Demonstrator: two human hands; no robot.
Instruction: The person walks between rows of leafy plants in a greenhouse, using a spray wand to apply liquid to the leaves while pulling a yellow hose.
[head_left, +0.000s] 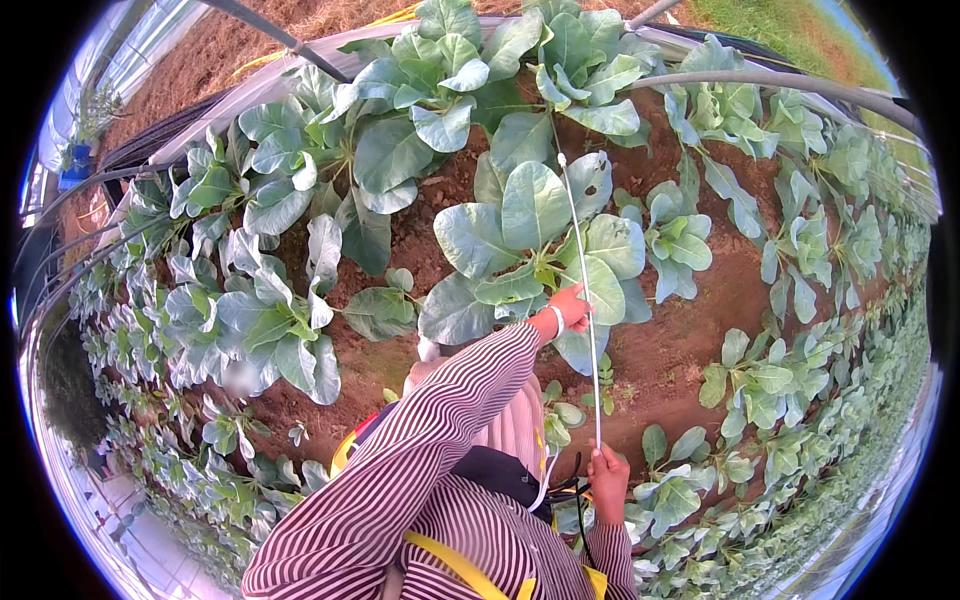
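Observation:
A long thin spray wand (583, 255) runs up the view from near my body, its pale nozzle (561, 160) over the leaves of a broad-leaved brassica plant (536, 206). My right hand (607, 480) grips the wand's lower end, close to dark cords and a white tube by my waist. Farther up, my left hand (571, 307), with a white band at the wrist, is beside the wand with a finger stretched out over the leaves; whether it touches the wand or a leaf is unclear. Some leaves near the nozzle have holes.
More brassica plants (270, 322) grow in rows on both sides in reddish soil (667, 345). Grey metal hoops (795, 79) arch over the bed's far edge, where pale plastic sheeting (247, 90) lies. Yellow straps (450, 566) cross my striped clothing.

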